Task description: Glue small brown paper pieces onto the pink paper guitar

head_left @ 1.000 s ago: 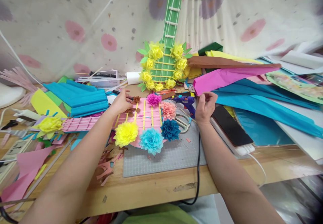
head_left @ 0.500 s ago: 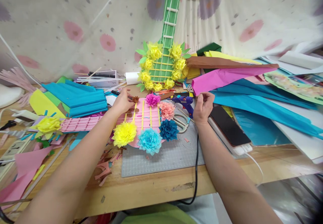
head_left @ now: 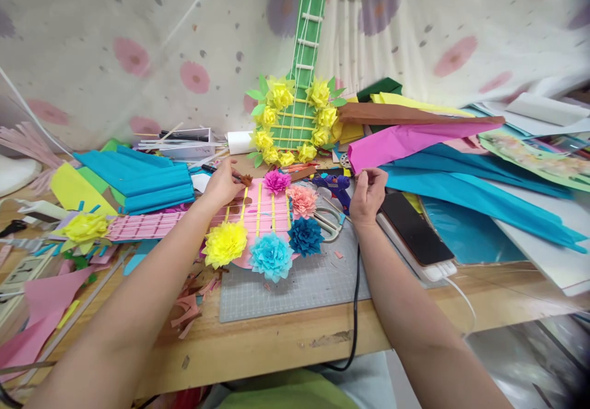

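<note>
A pink paper guitar (head_left: 258, 215) lies on a grey cutting mat (head_left: 295, 286), ringed by paper flowers: yellow (head_left: 225, 244), light blue (head_left: 271, 256), dark blue (head_left: 305, 236), salmon (head_left: 303, 201) and magenta (head_left: 276, 181). My left hand (head_left: 222, 183) rests on the guitar's upper edge, fingers pinched on a small brown paper flower (head_left: 246, 180). To the right of the guitar my right hand (head_left: 367, 195) hovers over the mat's edge, fingers curled together on something I cannot make out. A blue glue gun (head_left: 338, 186) lies between the hands.
A green paper guitar (head_left: 299, 89) with yellow flowers leans on the curtain behind. Folded blue paper (head_left: 142, 179) lies left; pink (head_left: 405, 142) and blue sheets lie right. A phone (head_left: 415, 231) and scissors (head_left: 328, 222) sit by my right hand. A black cord (head_left: 354, 311) hangs over the wooden table's front edge.
The view has shifted slightly; both hands stay almost where they were, the left on the brown flower, the right still pinched.
</note>
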A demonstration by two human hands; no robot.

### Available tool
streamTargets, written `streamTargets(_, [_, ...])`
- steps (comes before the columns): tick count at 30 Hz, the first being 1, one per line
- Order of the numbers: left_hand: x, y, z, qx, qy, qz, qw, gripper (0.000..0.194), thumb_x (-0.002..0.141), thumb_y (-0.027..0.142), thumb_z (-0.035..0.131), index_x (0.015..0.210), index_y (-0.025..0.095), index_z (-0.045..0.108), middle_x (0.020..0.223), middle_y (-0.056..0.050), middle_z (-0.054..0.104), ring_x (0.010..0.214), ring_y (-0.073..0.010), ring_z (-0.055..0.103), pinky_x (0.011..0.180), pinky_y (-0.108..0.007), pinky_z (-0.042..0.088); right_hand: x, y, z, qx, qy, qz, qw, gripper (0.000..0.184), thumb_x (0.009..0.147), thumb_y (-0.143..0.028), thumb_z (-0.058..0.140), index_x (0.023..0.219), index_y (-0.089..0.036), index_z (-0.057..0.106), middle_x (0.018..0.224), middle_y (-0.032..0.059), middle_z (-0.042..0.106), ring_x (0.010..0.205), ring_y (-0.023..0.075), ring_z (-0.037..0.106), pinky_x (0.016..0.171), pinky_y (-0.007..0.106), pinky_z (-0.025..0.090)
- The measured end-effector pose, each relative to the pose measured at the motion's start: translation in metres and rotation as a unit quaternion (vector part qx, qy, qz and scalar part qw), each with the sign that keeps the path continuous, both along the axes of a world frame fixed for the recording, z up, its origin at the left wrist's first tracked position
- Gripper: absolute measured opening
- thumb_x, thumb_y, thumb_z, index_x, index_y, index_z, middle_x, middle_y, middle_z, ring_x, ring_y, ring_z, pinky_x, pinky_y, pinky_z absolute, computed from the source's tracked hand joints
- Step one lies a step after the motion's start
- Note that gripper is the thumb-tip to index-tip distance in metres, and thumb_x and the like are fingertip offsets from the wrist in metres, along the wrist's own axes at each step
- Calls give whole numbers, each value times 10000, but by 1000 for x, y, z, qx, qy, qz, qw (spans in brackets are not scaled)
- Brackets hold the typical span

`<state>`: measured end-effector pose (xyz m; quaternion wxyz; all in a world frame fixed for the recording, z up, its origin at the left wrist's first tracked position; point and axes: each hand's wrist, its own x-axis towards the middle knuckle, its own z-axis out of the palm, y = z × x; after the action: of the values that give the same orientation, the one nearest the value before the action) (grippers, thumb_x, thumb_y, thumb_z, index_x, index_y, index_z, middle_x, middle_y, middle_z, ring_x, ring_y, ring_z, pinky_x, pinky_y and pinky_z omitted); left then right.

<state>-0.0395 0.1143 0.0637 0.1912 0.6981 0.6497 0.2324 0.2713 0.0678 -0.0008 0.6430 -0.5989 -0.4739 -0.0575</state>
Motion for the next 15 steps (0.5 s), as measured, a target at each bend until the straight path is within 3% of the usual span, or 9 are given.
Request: streamTargets(15, [-4,5,0,1,-81,-9,997,676,613,150,713,1219,190,416,995,-47,627,791,-164,652,737,-318,515,0,1,0,-23,24,-2,999,357,879,-532,363,919,-203,497,845,63,572,798,200,569,790,400,478])
